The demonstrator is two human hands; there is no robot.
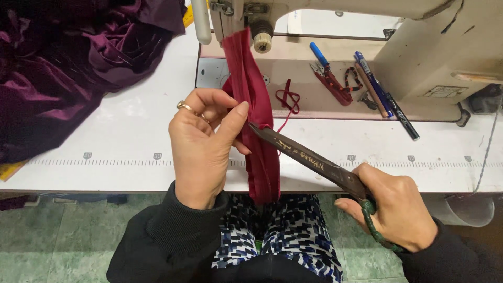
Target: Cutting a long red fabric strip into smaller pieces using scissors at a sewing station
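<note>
Head view, looking down on a white sewing table [131,131] with a printed ruler strip along its front edge. Left hand [201,144], a ring on one finger, is closed in a pinch on a narrow strip of red fabric [251,105], thumb and fingers pressing it from the left side. This red strip runs from under the needle area of the cream sewing machine [419,47] down across the table and hangs over the front edge toward the lap. Right hand [390,209] is closed around the green-wrapped handles of large dark shears [309,160]; the blades point up and left, their tip touching the strip just beside the left thumb. Whether the blades are parted cannot be told. On the machine bed lie small red thread snips [332,84], a blue pen [369,81] and a loop of red thread [288,99]. A heap of purple velvet cloth [68,63] sits at the table's far left, well apart from both hands.
</note>
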